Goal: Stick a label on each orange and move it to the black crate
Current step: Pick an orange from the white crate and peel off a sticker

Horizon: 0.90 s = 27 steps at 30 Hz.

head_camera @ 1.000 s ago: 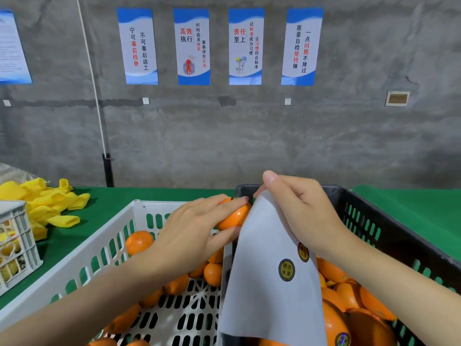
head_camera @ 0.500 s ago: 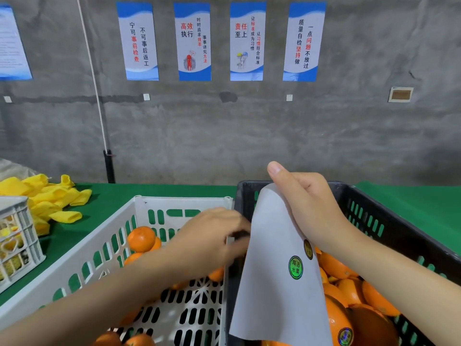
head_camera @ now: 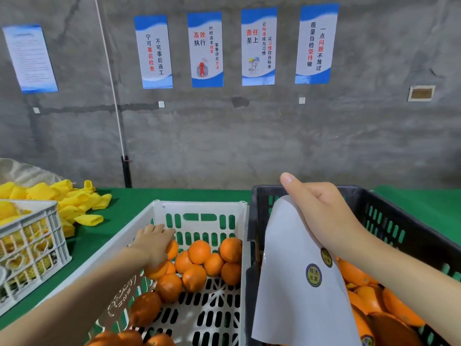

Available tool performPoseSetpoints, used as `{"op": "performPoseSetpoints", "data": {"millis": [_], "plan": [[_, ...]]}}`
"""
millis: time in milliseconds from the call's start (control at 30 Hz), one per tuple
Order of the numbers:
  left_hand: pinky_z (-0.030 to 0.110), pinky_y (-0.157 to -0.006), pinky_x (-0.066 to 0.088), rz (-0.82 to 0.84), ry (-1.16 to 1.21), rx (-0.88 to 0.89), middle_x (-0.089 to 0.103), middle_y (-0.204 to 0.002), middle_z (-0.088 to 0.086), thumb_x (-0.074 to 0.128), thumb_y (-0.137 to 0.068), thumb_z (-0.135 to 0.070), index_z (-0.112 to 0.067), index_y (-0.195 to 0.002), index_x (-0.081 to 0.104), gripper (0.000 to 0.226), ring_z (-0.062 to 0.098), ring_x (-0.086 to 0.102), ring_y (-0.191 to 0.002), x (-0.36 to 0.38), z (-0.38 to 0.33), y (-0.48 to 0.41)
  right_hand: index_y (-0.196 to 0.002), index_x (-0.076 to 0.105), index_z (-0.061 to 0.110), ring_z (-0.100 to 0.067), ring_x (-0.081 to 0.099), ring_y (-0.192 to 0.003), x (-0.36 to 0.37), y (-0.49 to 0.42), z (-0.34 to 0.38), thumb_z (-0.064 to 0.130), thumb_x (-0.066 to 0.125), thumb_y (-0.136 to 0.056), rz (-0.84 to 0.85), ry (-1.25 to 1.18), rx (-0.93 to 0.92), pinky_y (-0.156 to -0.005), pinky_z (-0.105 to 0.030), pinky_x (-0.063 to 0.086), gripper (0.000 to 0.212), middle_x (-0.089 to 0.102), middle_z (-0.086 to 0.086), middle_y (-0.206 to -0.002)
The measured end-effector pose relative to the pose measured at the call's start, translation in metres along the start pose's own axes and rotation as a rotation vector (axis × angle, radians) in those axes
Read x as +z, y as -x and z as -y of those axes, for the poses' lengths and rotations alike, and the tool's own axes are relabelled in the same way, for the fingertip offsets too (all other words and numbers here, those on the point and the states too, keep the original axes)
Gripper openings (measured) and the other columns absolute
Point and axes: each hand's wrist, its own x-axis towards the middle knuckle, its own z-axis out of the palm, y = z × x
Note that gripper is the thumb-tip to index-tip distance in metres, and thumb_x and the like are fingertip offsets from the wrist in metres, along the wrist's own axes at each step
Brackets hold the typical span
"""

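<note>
fingers of the left hand lie together, bent down over the top of an orange at the far left of the white crate. whether they have closed round the fruit i cannot tell, since the back of the hand hides the underside. more loose oranges are heaped just beside it on the slotted floor of that crate, touching one another.

the right hand is raised over the left part of the black crate, thumb pointing up. it pinches the upper edge of a white label sheet, which hangs down in front of the crate's inside. one round label (yellow-green with a dark ring) sits on the sheet, and a second label shows at the sheet's edge, just beside the wrist.

the black crate stands right against the white one and holds packed oranges; one at the bottom edge of the view bears a sticker. both crates rest on a green worktop. to the left lie yellow foam sleeves and a small grey crate with more yellow inside. four blue-and-white posters hang on the concrete wall behind.
</note>
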Motion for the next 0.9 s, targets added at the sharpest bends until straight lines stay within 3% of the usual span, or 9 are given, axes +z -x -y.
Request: {"op": "performPoseSetpoints", "data": {"millis": [167,267,333,433,567,667,767,800,900], "plan": [[0.044,-0.114,0.028,-0.023,-0.110,-0.022,0.032,-0.154,0.011,0.057,-0.093,-0.021,-0.024,-0.156,0.015,0.076,0.034,0.031,-0.138,0.004,0.000,0.003,-0.060,0.033,-0.004,-0.020,0.036,-0.049,0.003,0.001,-0.002,0.070,0.046,-0.082,0.024,0.048,0.009,-0.057,-0.033,0.034,0.078,0.035,-0.025,-0.055],[0.039,-0.109,0.033,-0.088,-0.170,-0.033,0.036,-0.147,0.010,0.056,-0.094,-0.023,-0.020,-0.155,0.019,0.072,0.031,0.036,-0.132,0.000,-0.004,0.004,-0.061,0.037,-0.006,-0.031,0.037,-0.048,0.006,0.002,-0.005,0.069,0.047,-0.085,0.074,0.072,0.039,-0.059,-0.039,0.038,0.079,0.039,-0.031,-0.058],[0.036,-0.105,0.036,-0.132,-0.199,-0.039,0.038,-0.141,0.009,0.054,-0.094,-0.024,-0.019,-0.150,0.030,0.061,0.029,0.040,-0.128,-0.002,-0.006,0.005,-0.056,0.037,0.002,-0.034,0.037,-0.048,0.007,0.002,-0.007,0.063,0.047,-0.091,0.112,0.096,0.039,-0.061,-0.042,0.043,0.071,0.038,-0.023,-0.053],[0.034,-0.100,0.036,-0.160,-0.205,-0.044,0.040,-0.134,0.006,0.058,-0.090,-0.029,-0.020,-0.140,0.041,0.053,0.026,0.040,-0.122,-0.002,-0.006,0.005,-0.050,0.028,0.017,-0.015,0.028,-0.043,0.008,0.002,-0.010,0.057,0.049,-0.094,0.141,0.119,0.022,-0.080,-0.050,0.054,0.063,0.026,-0.002,-0.047],[0.034,-0.100,0.039,-0.198,-0.094,-0.007,0.045,-0.133,0.003,0.066,-0.082,-0.051,-0.022,-0.136,0.043,0.065,0.023,0.045,-0.121,-0.006,-0.003,0.006,-0.050,0.026,0.019,-0.009,0.025,-0.042,0.010,0.001,-0.017,0.056,0.048,-0.096,0.156,0.139,0.026,-0.093,-0.062,0.047,0.062,0.022,0.004,-0.045],[0.034,-0.085,0.050,-0.242,0.363,-0.006,0.058,-0.114,-0.002,0.072,-0.072,-0.066,-0.026,-0.121,0.051,0.067,0.018,0.057,-0.101,-0.026,-0.011,0.013,-0.051,0.026,0.019,-0.010,0.025,-0.042,0.009,-0.001,-0.021,0.055,0.047,-0.097,0.169,0.156,0.026,-0.091,-0.054,0.051,0.062,0.022,0.004,-0.046],[0.029,-0.072,0.049,-0.313,0.927,-0.023,0.061,-0.101,-0.007,0.076,-0.075,-0.059,-0.027,-0.113,0.052,0.056,0.011,0.059,-0.088,-0.060,-0.033,0.024,-0.053,0.025,0.018,-0.012,0.023,-0.044,0.009,-0.003,-0.026,0.057,0.048,-0.095,0.176,0.147,0.010,-0.075,-0.013,0.048,0.062,0.021,0.001,-0.047],[0.026,-0.070,0.047,-0.295,1.095,-0.001,0.063,-0.099,-0.005,0.074,-0.078,-0.059,-0.025,-0.113,0.054,0.053,0.009,0.059,-0.084,-0.073,-0.043,0.029,-0.053,0.025,0.018,-0.013,0.023,-0.044,0.009,-0.003,-0.027,0.056,0.049,-0.095,0.163,0.152,0.018,-0.075,-0.011,0.046,0.062,0.021,0.001,-0.047],[0.025,-0.058,0.045,-0.111,1.758,0.072,0.060,-0.087,0.008,0.073,-0.068,-0.067,-0.021,-0.108,0.056,0.064,0.015,0.056,-0.066,-0.109,-0.072,0.054,-0.051,0.025,0.016,-0.014,0.024,-0.044,0.006,-0.007,-0.028,0.047,0.053,-0.098,0.058,0.176,0.064,-0.072,-0.039,0.050,0.063,0.021,0.000,-0.046]]}}
